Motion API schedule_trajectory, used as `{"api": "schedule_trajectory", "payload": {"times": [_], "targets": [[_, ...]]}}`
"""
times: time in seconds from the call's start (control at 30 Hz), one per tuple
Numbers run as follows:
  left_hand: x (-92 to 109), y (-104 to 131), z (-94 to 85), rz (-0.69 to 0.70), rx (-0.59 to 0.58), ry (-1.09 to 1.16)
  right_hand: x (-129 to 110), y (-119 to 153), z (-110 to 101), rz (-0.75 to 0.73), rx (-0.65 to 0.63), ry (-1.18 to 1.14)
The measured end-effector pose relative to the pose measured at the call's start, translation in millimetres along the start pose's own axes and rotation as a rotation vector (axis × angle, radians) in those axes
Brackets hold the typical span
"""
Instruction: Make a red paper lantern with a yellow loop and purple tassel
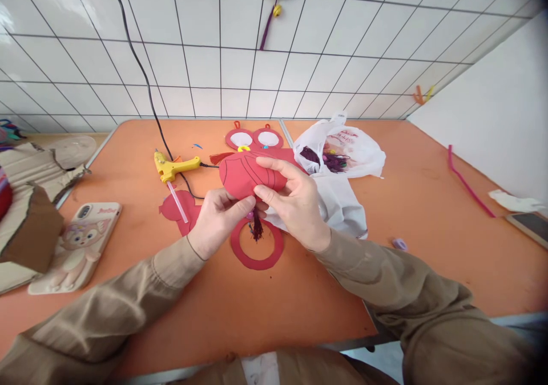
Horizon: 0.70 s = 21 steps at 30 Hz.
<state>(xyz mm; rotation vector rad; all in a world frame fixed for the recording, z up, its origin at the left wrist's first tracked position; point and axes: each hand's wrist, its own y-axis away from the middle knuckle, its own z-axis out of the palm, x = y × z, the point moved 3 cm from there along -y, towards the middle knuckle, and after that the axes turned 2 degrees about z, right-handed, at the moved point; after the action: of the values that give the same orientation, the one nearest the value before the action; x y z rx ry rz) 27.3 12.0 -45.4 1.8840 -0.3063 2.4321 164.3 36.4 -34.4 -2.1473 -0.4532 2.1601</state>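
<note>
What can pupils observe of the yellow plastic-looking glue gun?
The glue gun lies on its side on the orange table, handle to the right. It has an orange trigger. A translucent glue stick juts from the rear, over a flat red cutout. A black cord leaves the handle; no hand touches it.

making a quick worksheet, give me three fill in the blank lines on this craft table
The left hand and right hand hold a ____ cutout with dark curved lines.
The yellow plastic glue gun lies to the ____ of both hands.
The white plastic bag holds thread tassels coloured dark ____.
Missing words: red; left; purple
</note>
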Motion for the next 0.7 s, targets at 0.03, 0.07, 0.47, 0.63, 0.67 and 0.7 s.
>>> {"api": "schedule_trajectory", "payload": {"times": [0.03, 0.07, 0.47, 0.63, 0.67, 0.7], "targets": [[0, 0, -0.2, -0.016, 0.008, 0.003, 1, 0, 0, 0.008, -0.003, -0.008], [0, 0, -0.3, -0.034, 0.017, 0.007, 2, 1, 1, 0.024, -0.014, -0.033], [-4, -1, -4.8, -0.105, 0.050, 0.101, 10, -2, -1, -0.008, -0.133, -0.137], [-3, -1, -4.9, -0.146, 0.030, 0.132, 12, -4, -8, -0.065, -0.040, 0.003], [-2, -1, -4.5, -0.159, 0.031, 0.142, 12, -5, -9, -0.067, -0.034, 0.008], [-2, -1, -4.0, -0.169, 0.034, 0.150, 12, -5, -9, -0.070, -0.029, 0.012]]}}
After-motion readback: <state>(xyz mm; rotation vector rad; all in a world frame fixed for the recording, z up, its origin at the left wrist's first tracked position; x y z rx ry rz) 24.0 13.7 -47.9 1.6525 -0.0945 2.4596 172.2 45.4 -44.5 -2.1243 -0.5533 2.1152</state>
